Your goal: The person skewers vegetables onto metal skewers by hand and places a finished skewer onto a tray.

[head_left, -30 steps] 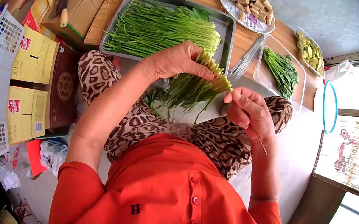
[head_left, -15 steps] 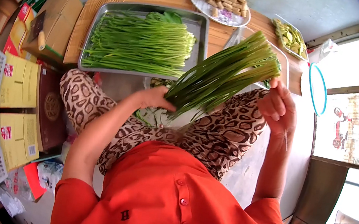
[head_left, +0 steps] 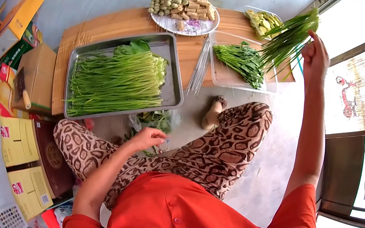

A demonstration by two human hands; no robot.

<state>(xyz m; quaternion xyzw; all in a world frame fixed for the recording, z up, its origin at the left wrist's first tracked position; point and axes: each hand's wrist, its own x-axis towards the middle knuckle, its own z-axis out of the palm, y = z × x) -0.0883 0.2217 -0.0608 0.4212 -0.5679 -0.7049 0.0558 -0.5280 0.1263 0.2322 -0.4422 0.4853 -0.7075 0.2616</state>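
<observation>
A skewered bunch of garlic chives (head_left: 291,36) hangs from my right hand (head_left: 316,57), raised at the far right with its fingers closed at the pale end. The long leaves droop to the left, over one end of a clear plastic tray (head_left: 269,88) of leafy greens (head_left: 242,61). Above my lap, my left hand (head_left: 148,139) is curled, thumb and fingers close together. A tiny bluish thing shows at its fingertips, too small to name. Beyond it, more garlic chives (head_left: 116,80) lie side by side in a metal tray (head_left: 176,77).
On the wooden table (head_left: 103,26) stand an oval plate (head_left: 158,21) of skewered food and a tray of sliced vegetables (head_left: 263,22). Thin skewers (head_left: 200,67) lie between the trays. A bag of greens (head_left: 155,119) sits below the table. Boxes (head_left: 37,76) and a knife (head_left: 22,88) are left.
The garlic chive bunch has moved up and right in my right hand. My left hand has let go of its leafy end and stays near my lap. The view has shifted.
</observation>
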